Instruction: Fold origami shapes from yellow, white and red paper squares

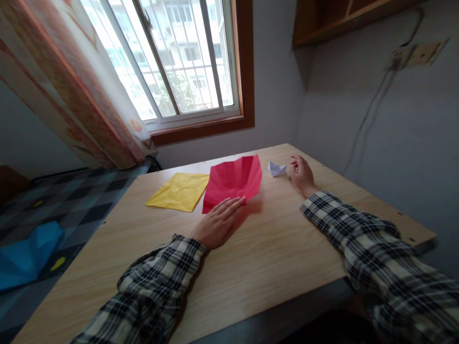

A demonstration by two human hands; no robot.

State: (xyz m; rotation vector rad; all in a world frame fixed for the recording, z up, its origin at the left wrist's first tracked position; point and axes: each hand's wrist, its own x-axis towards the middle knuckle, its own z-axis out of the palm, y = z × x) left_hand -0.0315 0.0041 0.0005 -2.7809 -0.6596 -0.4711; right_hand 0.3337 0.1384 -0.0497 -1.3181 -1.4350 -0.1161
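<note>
Pale wooden surface (251, 258) beneath window. Left hand (218, 220): fingers together, flat on creased red paper sheet (234, 180), near far edge; may slide it. Right hand (301, 174): fingers loosely curled beside small white folded paper (276, 168); risks knocking it.

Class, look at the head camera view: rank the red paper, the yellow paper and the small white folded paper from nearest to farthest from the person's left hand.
Measured from the left hand:
1. Red paper: under the fingertips, touching.
2. Yellow paper: just to the left, beside the red sheet.
3. White folded paper: far right, next to the right hand.
</note>
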